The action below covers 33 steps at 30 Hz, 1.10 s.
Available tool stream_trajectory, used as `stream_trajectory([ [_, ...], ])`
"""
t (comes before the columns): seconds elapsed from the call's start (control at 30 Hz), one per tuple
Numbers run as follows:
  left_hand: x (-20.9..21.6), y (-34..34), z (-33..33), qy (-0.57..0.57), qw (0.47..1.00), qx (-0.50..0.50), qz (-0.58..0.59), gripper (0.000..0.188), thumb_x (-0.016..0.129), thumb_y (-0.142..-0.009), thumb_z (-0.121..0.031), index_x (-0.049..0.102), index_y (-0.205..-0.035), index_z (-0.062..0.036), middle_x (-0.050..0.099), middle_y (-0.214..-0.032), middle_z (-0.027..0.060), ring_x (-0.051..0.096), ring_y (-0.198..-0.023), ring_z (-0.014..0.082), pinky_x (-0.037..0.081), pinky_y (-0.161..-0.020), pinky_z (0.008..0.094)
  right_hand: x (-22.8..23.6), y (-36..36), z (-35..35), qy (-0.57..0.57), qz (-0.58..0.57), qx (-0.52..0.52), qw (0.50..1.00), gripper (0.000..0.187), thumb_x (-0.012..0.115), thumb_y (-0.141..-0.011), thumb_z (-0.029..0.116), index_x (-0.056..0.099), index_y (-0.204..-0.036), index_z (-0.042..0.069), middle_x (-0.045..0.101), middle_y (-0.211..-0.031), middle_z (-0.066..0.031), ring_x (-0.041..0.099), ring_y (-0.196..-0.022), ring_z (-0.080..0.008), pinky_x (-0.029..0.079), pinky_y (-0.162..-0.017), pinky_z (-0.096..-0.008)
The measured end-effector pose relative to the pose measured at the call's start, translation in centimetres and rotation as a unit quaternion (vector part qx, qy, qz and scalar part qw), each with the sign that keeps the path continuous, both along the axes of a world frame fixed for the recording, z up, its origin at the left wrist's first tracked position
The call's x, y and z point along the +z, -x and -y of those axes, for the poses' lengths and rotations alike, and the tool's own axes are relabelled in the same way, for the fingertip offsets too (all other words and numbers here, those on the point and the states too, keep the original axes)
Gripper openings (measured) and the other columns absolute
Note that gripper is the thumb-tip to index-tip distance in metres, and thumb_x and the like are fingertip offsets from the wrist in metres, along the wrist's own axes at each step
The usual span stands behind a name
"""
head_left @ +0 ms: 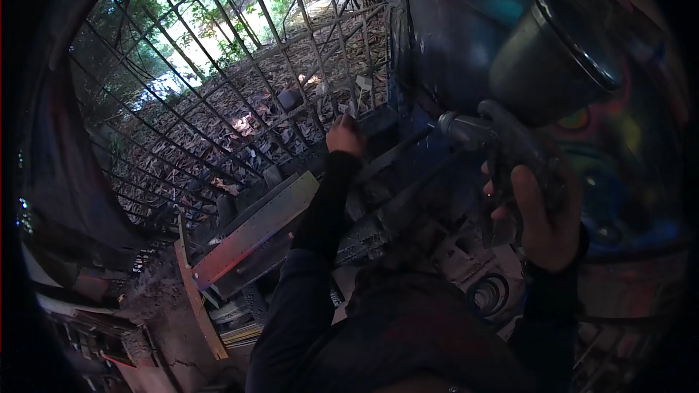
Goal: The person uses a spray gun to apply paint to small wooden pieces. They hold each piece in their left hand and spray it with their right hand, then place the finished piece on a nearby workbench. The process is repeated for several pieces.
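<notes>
My right hand (546, 218) is wrapped round the grip of a spray gun (520, 138), at the right of the view. A wide metal cup (539, 65) sits tilted on top of the gun, and the nozzle (450, 125) points left. Stretched out ahead, my left hand (345, 136) is closed beside the lower part of a metal bar grille (291, 51). Its fingers are curled in shadow, so what they hold, if anything, is hidden. Dark bars or boards (397, 153) lie between the two hands.
Below my left arm, a reddish board (255, 229) leans among stacked timber. A coiled hose or cable (488, 295) lies low at the right. Paint-marked dark sheeting (604, 167) stands behind the gun. Dry leaves (211, 138) cover the ground beyond the grille.
</notes>
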<state>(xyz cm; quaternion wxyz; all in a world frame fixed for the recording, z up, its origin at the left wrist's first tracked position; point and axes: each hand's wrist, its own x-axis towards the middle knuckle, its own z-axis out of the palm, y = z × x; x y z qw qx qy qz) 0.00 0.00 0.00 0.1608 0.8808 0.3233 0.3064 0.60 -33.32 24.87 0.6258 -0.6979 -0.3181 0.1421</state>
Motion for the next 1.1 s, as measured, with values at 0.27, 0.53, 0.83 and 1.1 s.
stream_trajectory([
  [0.27,-2.0,-1.0,3.1,0.266,0.920,-0.089,0.274,0.008,0.065,-0.075,-0.008,0.060,-0.077,-0.0025,0.061,-0.062,0.0082,0.059,-0.056,0.0158,0.047,-0.055,0.0302,-1.8,0.3,-0.4,-0.065,-0.004,-0.019,0.998,0.036,0.052,-0.088,0.015,0.051,-0.120,-0.001,0.062,-0.086,-0.0068,0.056,-0.071,-0.0083,0.044,-0.052,-0.0191],
  [0.53,-2.2,-2.3,5.7,0.338,0.874,-0.161,0.310,0.012,0.064,-0.081,-0.010,0.059,-0.076,-0.0001,0.060,-0.063,0.0042,0.055,-0.055,0.0087,0.046,-0.053,0.0257,-3.5,1.0,-0.8,-0.022,0.094,0.049,0.994,0.039,0.058,-0.081,0.009,0.052,-0.118,0.000,0.064,-0.093,-0.0151,0.065,-0.078,-0.0218,0.049,-0.070,-0.0304],
  [0.83,-1.3,-2.1,6.2,0.396,0.849,-0.164,0.310,0.012,0.063,-0.083,-0.010,0.059,-0.078,0.0003,0.062,-0.064,0.0056,0.059,-0.057,0.0100,0.047,-0.055,0.0257,-4.5,-0.3,-1.4,-0.006,0.065,-0.012,0.998,0.037,0.057,-0.085,0.013,0.050,-0.119,0.000,0.063,-0.082,-0.0093,0.060,-0.069,-0.0158,0.047,-0.065,-0.0276],
  [1.1,0.4,-1.2,5.9,0.431,0.825,-0.191,0.311,0.009,0.061,-0.083,-0.008,0.057,-0.080,0.0003,0.061,-0.069,0.0057,0.058,-0.058,0.0113,0.048,-0.055,0.0260,-4.9,-1.8,-0.8,-0.014,0.066,-0.102,0.993,0.036,0.053,-0.088,0.017,0.050,-0.120,0.000,0.061,-0.074,-0.0051,0.055,-0.062,-0.0088,0.044,-0.057,-0.0234],
])
